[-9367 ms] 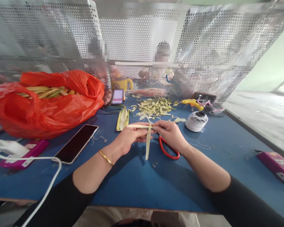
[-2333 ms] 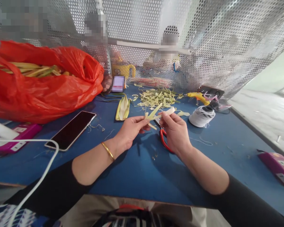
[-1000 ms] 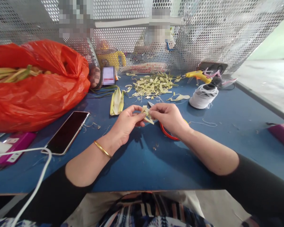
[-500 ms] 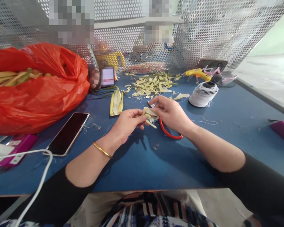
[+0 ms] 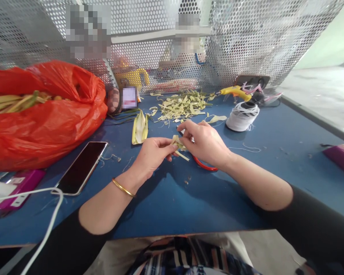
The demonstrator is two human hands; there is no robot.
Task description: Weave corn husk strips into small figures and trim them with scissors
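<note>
A small folded piece of pale corn husk [image 5: 176, 139] is pinched between the thumb and fingers of my left hand [image 5: 156, 154]. My right hand [image 5: 205, 143] meets it from the other side, with thumb and fingertips closed on the husk's edge. Beneath my right palm show the red-handled scissors [image 5: 205, 165], partly covered; a bit of blade appears by the fingers, and I cannot tell if the hand touches them. A larger cupped corn husk [image 5: 140, 130] lies beyond my left hand. Farther back is a heap of cut husk pieces [image 5: 183, 105].
A red plastic bag [image 5: 46, 133] of husks fills the left side, with a phone [image 5: 81, 168] and white cable [image 5: 53, 217] nearer. At right stand a white thread spool [image 5: 242, 117], a yellow glue gun [image 5: 235, 91] and a purple box [image 5: 341, 158]. A perforated metal screen [image 5: 149, 42] backs the blue table.
The view has shifted slightly. My right fingers have curled in closer over the husk piece, while my left hand keeps its pinch on it.
</note>
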